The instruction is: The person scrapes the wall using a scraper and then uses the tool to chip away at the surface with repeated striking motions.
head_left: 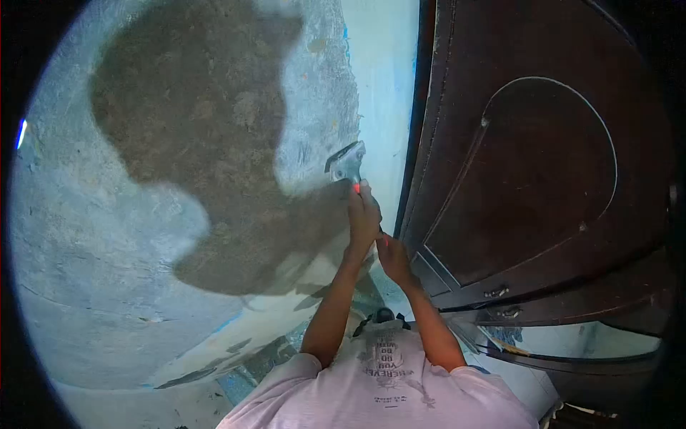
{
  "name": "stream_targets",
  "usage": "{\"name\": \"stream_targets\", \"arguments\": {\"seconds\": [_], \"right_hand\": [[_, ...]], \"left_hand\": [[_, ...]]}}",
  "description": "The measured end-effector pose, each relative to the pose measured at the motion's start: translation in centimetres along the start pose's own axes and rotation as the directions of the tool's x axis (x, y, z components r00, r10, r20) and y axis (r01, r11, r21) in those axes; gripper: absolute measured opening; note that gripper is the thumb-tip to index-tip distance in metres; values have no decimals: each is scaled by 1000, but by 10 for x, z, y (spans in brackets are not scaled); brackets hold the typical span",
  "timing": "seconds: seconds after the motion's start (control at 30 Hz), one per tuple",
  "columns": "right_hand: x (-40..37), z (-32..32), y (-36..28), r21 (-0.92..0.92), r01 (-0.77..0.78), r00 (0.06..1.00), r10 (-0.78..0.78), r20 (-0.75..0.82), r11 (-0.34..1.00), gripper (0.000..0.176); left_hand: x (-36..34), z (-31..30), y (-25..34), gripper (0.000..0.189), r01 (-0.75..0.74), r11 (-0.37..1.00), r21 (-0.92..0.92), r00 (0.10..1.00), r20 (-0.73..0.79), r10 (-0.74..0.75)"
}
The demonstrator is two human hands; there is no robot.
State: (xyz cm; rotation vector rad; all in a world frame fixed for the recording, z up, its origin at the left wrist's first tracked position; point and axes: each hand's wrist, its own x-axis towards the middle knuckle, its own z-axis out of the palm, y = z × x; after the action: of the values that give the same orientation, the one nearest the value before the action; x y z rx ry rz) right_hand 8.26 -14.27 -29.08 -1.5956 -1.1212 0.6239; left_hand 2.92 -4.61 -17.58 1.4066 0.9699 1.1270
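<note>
A scraper [347, 161] with a wide metal head lies against the wall [314, 107], at the edge between rough grey surface and a smooth pale blue strip of paint [382, 79]. My left hand [364, 214] is closed around its handle just below the head, where a bit of red shows. Lower down, my right hand [393, 259] is closed on the end of the same handle. Both forearms reach up from below. The fingers' undersides are hidden.
A dark wooden wardrobe [543, 164] with a curved line on its door stands close on the right, near my right arm. Small metal handles [496, 292] sit low on it. A large shadow [214, 143] covers part of the wall. Debris [243, 386] lies by the wall's foot.
</note>
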Motion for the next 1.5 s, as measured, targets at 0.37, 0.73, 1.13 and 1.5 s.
{"name": "stream_targets", "arguments": {"seconds": [0.37, 0.73, 1.13, 1.5], "right_hand": [[6, -10, -31, 64, 65, 998, -65, 4, 996, 49], [0, -8, -24, 51, 71, 997, -72, 4, 996, 48], [1, -8, -15, 101, 97, 995, -95, -24, 990, 46], [-5, -8, -13, 31, 24, 999, -25, 34, 999, 57]], "left_hand": [[21, 1, -12, 33, -10, 999, -48, 1000, 19, 11], [10, -5, -9, 38, 53, 998, 23, 996, 65, -54], [8, 2, 0, 40, 87, 994, -73, 996, 13, -87], [-1, -2, -12, 38, 132, 987, -94, 991, 45, -128]]}}
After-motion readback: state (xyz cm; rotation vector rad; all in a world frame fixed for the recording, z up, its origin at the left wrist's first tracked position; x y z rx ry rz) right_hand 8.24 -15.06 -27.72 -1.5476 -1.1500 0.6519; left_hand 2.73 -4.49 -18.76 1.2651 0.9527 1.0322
